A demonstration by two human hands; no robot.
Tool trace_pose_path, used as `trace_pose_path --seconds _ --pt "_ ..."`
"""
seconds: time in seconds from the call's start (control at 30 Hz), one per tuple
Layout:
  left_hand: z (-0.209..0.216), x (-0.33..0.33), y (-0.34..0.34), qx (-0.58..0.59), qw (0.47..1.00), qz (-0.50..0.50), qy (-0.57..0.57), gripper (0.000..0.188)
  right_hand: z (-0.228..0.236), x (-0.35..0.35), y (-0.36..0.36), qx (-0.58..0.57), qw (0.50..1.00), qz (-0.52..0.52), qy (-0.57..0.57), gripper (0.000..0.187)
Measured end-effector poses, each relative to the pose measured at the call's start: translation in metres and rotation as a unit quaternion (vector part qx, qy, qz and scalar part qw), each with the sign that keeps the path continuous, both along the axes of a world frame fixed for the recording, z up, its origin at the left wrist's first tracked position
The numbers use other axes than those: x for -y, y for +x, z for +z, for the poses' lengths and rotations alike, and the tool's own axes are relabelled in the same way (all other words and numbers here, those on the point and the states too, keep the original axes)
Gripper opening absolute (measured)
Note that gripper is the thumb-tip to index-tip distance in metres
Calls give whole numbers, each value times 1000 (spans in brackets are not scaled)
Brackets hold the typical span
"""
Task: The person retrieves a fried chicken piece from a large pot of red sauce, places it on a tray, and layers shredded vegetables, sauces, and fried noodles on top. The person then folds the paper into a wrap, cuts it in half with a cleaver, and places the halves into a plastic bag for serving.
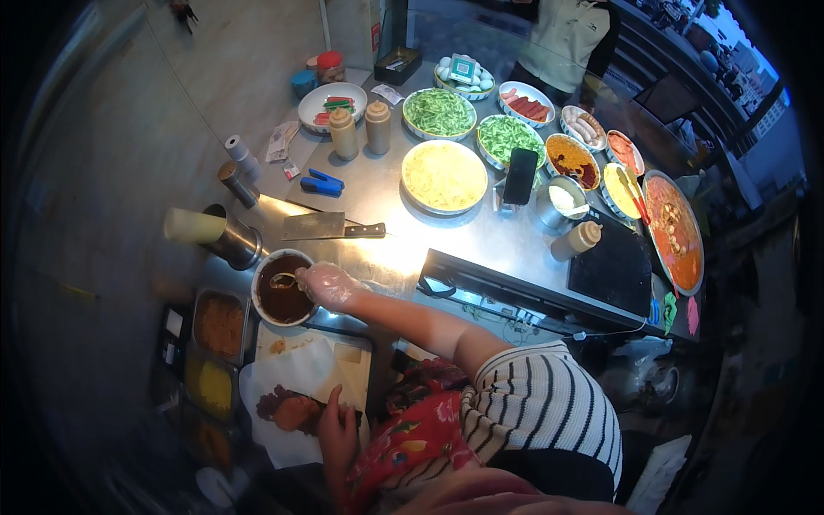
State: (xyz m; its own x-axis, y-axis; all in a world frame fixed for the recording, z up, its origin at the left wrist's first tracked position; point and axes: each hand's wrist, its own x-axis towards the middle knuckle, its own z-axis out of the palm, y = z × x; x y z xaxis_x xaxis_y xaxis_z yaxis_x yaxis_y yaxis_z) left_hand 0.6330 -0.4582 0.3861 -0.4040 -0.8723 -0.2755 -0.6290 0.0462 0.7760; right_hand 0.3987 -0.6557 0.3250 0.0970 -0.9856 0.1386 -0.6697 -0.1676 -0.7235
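My right hand, in a clear plastic glove, grips a spoon whose bowl is over dark brown sauce in a round white bowl. Nearer to me, my bare left hand is at the edge of a white paper sheet. On that sheet lie a browned piece of food and dark reddish leaves. A dark strip shows on both sides of the left hand's fingers, which look closed around it; what it is I cannot make out. The paper rests on a pale board.
Left of the board stand metal tubs of fillings. Beyond the sauce lie a cleaver and a blue stapler. Bowls of shredded vegetables, a phone on a stand and squeeze bottles fill the counter. A person stands across.
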Motion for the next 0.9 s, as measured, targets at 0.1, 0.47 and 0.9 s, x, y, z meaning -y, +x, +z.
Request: trace_pose_path --seconds 0.1,0.47,0.9 --pt "1 -3 5 -20 1000 0 -21 45 -2 -2 7 -28 999 21 -8 28" --pt "-14 -14 30 -23 997 38 -58 42 -4 5 8 -235 966 25 -109 23" --pt "-41 -15 35 -64 996 55 -42 33 -6 15 -1 -219 974 31 -55 17"
